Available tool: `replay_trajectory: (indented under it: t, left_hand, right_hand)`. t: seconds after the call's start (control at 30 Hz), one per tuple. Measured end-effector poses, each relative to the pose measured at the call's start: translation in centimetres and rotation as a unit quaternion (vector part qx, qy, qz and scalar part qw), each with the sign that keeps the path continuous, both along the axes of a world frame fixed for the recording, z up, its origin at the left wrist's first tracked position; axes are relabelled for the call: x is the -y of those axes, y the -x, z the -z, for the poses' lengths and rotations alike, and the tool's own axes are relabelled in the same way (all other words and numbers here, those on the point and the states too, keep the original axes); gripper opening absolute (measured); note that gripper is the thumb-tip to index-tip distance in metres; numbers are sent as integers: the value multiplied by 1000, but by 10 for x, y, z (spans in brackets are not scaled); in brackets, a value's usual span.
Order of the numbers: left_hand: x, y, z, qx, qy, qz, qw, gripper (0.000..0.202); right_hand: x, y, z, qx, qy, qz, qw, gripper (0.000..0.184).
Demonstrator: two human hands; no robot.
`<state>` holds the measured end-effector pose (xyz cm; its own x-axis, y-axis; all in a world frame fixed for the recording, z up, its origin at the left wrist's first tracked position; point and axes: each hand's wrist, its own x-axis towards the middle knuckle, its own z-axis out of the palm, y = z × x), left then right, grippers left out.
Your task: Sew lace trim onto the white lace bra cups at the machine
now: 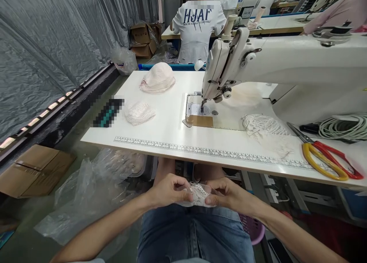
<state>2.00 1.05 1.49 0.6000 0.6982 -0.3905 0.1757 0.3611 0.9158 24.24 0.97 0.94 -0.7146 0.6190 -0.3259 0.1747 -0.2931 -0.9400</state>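
Observation:
A small piece of white lace fabric [198, 193] is stretched between my two hands, above my lap and just below the table's front edge. My left hand [172, 190] pinches its left side between thumb and fingers. On the other side, my right hand [225, 194] grips it the same way. In front of me stands a white sewing machine [223, 68], its needle over the metal plate. To the left on the table lie a white lace piece [139, 112] and a pale cap-shaped fabric piece [158, 77]. White lace [265, 125] rests right of the needle.
Scissors [327, 156] with red and yellow handles lie at the table's right, beside a coiled cable [344, 126]. A ruler strip [200, 150] runs along the front edge. Plastic bags [94, 190] and a cardboard box [34, 171] are on the floor left. A person [199, 30] sits ahead.

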Motion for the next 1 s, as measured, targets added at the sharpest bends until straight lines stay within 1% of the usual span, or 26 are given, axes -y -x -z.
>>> replay_trajectory:
  t: [0.07, 0.13, 0.23, 0.3, 0.37, 0.5, 0.63, 0.77, 0.87, 1.0]
  left_hand:
    - [1, -2, 3, 5, 7, -1, 1000, 33]
    - [2, -4, 5, -10, -9, -8, 1000, 30]
    - [2, -8, 7, -42, -69, -6, 997, 28]
    - [2, -8, 8, -56, -105, 11, 993, 29]
    - [0, -7, 8, -67, -140, 24, 988, 27]
    - [-2, -5, 7, -89, -188, 49, 977, 22]
    - [-3, -4, 6, -109, -181, 74, 975, 17]
    - [-4, -5, 4, -104, -144, 48, 983, 15]
    - [-3, -4, 5, -104, -139, 28, 984, 16]
    - [-1, -2, 10, -131, -132, 0, 982, 19]
  right_hand:
    - [0, -2, 3, 8, 1, -3, 1000, 32]
    - [0, -3, 3, 21, -20, -5, 1000, 29]
    - [1, -1, 0, 27, -78, 20, 996, 26]
    - [2, 1, -1, 13, -101, 30, 994, 34]
    - [3, 2, -2, -3, -111, 15, 994, 36]
    - [1, 5, -2, 24, -150, -30, 988, 25]
    - [-1, 9, 2, 60, -172, -33, 983, 18]
    - [-1, 9, 6, 101, -192, -33, 976, 21]
    - [-1, 9, 7, 110, -202, -31, 973, 25]
    - [-1, 9, 5, 115, -188, 3, 975, 30]
